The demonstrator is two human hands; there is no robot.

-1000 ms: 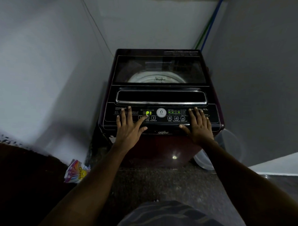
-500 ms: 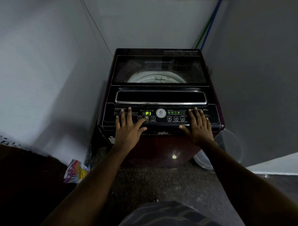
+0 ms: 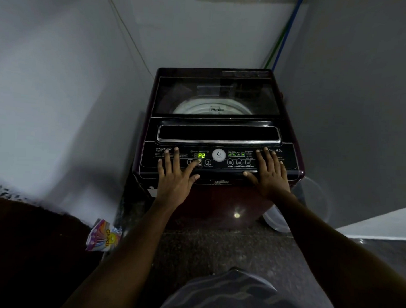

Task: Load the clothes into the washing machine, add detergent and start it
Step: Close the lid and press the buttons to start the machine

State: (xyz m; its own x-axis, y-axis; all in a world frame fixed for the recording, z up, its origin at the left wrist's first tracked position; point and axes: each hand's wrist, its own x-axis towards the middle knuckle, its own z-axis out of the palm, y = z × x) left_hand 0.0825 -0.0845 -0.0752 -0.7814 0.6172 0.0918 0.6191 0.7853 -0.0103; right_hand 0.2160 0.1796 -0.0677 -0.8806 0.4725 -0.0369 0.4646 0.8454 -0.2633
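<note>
A dim, narrow alcove with pale walls closes in on three sides. A dark maroon Whirlpool top-loading washing machine (image 3: 218, 200) stands against the back wall. Its glass lid (image 3: 217, 96) is down, and the pale drum rim (image 3: 199, 107) shows through it. On the control panel (image 3: 289, 162) along the front edge, the green display (image 3: 201, 155) reads P2.

The left hand (image 3: 174, 178) lies flat on the left part of the panel, fingers straight and spread. Its index fingertip (image 3: 198, 162) rests on the button just below the display. The right hand (image 3: 271, 177) lies flat on the right part, fingers straight and holding nothing, thumb along the front edge.

A colourful Ghadi detergent packet (image 3: 103, 235) lies on the floor left of the machine. A clear plastic tub (image 3: 310, 203) leans beside its right side. Green and blue hoses (image 3: 279, 41) run up the back corner.
</note>
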